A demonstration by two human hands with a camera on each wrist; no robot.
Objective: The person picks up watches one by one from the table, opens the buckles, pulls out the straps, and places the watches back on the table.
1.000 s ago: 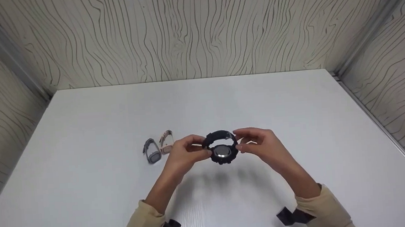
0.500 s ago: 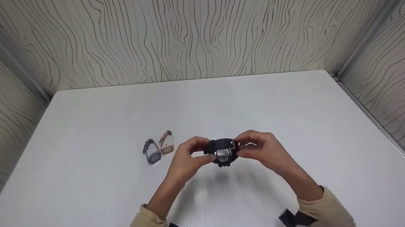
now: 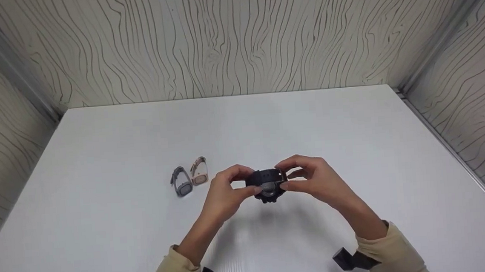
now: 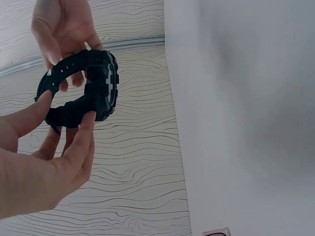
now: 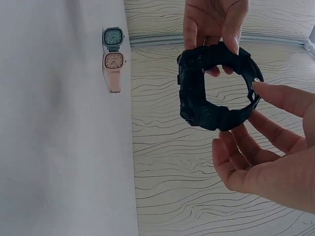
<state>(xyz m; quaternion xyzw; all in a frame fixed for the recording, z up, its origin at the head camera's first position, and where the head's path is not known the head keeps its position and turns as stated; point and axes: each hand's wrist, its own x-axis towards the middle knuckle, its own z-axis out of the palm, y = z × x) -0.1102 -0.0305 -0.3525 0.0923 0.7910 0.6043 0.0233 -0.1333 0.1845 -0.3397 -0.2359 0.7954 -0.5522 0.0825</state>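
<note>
A black wristwatch [image 3: 266,177] is held up above the white table between both hands, its strap closed into a loop. In the head view the strap faces up and the metal case back shows partly below it. My left hand [image 3: 227,192] pinches the watch's left side between thumb and fingers. On the opposite side my right hand [image 3: 311,174] grips it near the buckle. The left wrist view shows the watch [image 4: 103,83] side-on, with its thick case to the right. From the right wrist, the thumb lies at the strap [image 5: 246,105] by the buckle.
On the white table [image 3: 112,162], left of the hands, lie a grey-blue watch [image 3: 182,185] and a pink watch [image 3: 200,173] side by side, straps looped. Wood-grain panels [image 3: 218,39] rise behind and at both sides of the table.
The black watch has tilted, so its open loop no longer shows from above and the strap now covers part of the case back. Both hands have dipped slightly, still holding it.
</note>
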